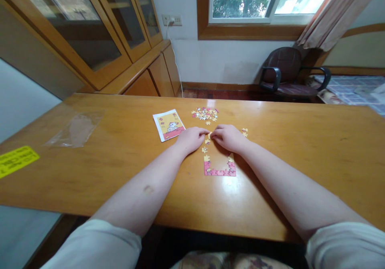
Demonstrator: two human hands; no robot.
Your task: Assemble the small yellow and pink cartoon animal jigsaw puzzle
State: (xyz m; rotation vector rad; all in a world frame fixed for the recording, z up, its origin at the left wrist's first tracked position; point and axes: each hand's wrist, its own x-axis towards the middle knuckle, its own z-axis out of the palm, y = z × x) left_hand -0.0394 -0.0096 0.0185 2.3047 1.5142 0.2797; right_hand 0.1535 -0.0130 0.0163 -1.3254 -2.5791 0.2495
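My left hand [192, 139] rests on the table with its fingers drawn together and the tips at the left of a small yellow puzzle piece [209, 134]. From the other side, my right hand [229, 136] pinches at the same piece, its fingers closed. Below them, several loose yellow pieces [204, 150] run down in a column. A joined pink puzzle edge [220, 173] forms a U shape, with yellow pieces at its upper ends. Part of its right side is hidden by my right hand. A few pieces [244, 132] lie beyond my right wrist.
A heap of loose puzzle pieces [206, 113] lies farther back. Left of it is a picture card [169, 125] with a white animal. A clear plastic bag [76, 130] and a yellow label [18, 160] are on the wooden table [300, 148]. Beyond stands an armchair [282, 72].
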